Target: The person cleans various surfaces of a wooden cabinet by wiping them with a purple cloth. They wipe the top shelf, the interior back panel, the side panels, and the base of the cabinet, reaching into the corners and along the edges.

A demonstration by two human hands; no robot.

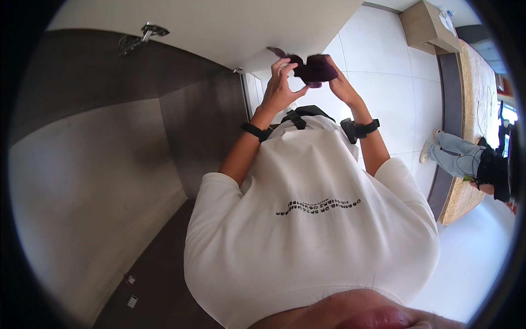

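Note:
A dark purple cloth (pixel 318 69) is bunched up between my two hands, in front of the pale cabinet door (pixel 230 28). My left hand (pixel 281 84) has its fingers curled at the cloth's left part, and a loose corner sticks out beyond them. Its thumb reaches towards the cloth's lower edge. At the right end, my right hand (pixel 342 86) grips the cloth, which partly hides its fingers. Black bands circle both wrists. To my left is the open cabinet (pixel 197 135), with dark wood-look panels inside.
A metal hinge (pixel 150 33) juts from the door. Small pale pieces (pixel 132 301) lie on the cabinet's dark panel at lower left. Rightward, beyond the white tiled floor (pixel 378 94), a person (pixel 456 154) is by a chipboard-topped counter (pixel 472 94). A wooden box-like unit (pixel 423 26) stands farther off.

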